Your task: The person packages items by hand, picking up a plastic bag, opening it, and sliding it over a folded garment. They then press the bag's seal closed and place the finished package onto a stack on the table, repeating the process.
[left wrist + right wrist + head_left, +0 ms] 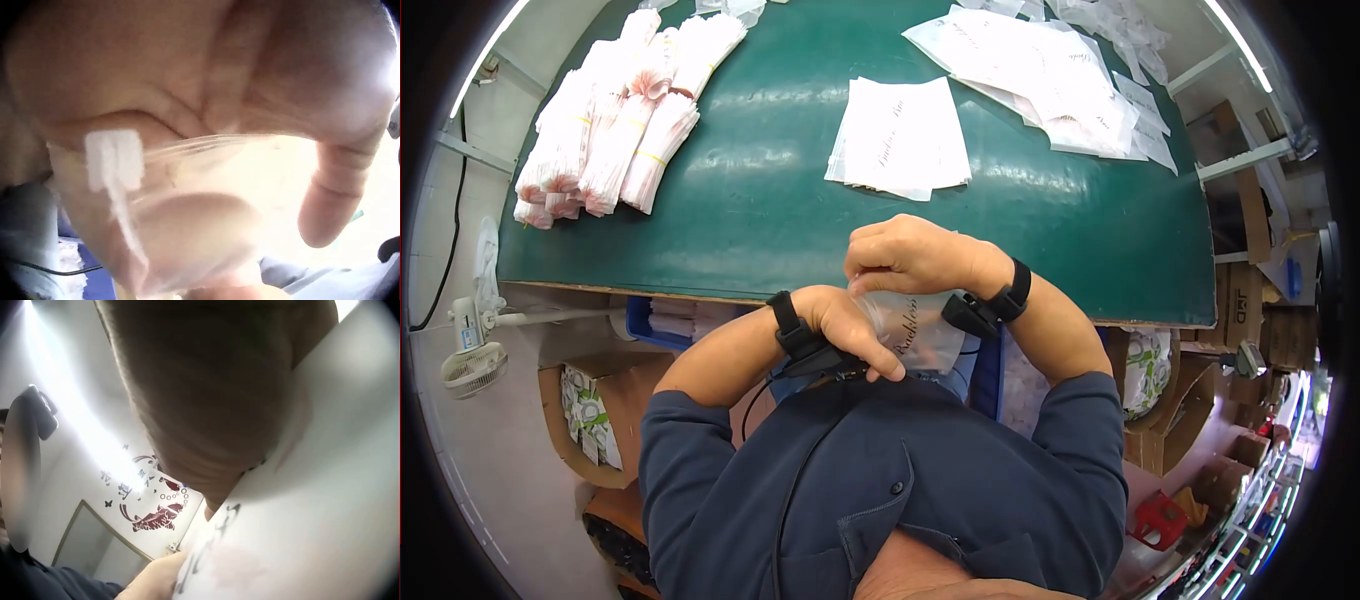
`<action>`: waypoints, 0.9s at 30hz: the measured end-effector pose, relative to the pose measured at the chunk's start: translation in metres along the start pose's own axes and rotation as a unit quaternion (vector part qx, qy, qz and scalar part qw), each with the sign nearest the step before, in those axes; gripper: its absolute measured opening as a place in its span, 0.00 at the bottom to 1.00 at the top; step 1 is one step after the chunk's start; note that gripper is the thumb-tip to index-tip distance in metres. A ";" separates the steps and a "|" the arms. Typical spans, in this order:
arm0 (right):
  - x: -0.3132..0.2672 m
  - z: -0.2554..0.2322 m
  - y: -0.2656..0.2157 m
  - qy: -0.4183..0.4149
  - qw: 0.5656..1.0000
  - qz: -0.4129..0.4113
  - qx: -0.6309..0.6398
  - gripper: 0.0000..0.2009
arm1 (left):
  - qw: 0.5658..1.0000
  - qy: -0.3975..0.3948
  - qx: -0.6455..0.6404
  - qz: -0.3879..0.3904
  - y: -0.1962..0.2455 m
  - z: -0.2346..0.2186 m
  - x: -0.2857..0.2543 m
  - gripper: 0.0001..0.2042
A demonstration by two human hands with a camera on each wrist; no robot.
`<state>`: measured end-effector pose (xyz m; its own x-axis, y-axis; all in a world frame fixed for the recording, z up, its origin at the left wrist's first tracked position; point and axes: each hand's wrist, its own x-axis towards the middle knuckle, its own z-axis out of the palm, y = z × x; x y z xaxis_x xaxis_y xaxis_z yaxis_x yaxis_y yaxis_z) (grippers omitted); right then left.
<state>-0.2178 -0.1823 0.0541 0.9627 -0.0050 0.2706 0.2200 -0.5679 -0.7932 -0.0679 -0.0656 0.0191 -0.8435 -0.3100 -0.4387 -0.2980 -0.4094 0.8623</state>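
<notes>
A translucent frosted plastic bag [925, 335] with black script lettering lies between my hands, over my lap at the table's front edge. My right hand [910, 255] pinches its upper edge with curled fingers; its fingertips meet the back of the left hand. My left hand [845, 322] grips the bag's side, thumb stretched out over it and the other fingers mostly hidden. In the left wrist view, the bag [187, 231] hangs under the palm, with a small white block [114, 159] and thin strip at its edge. Close by the right hand [212, 394], the printed bag face [312, 494] fills the right wrist view.
On the green table [780, 220] lie a stack of printed bags [897, 140], a larger pile of filled-looking bags [1040, 75] at the right, and banded white-and-pink bundles [605, 125] at the left. A blue bin [650, 322] and cardboard boxes [605, 420] stand below.
</notes>
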 end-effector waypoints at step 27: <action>-0.050 -0.083 0.098 0.300 0.866 0.135 -0.376 0.22 | 0.651 0.695 0.287 -0.105 -0.002 -0.140 -0.018 0.25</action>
<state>-0.2570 -0.3059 0.0082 0.6576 -0.5205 0.5446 -0.3836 -0.8535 -0.3526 0.0102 -0.1800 -0.0100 0.3418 -0.9395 -0.0234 -0.7963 -0.3027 0.5237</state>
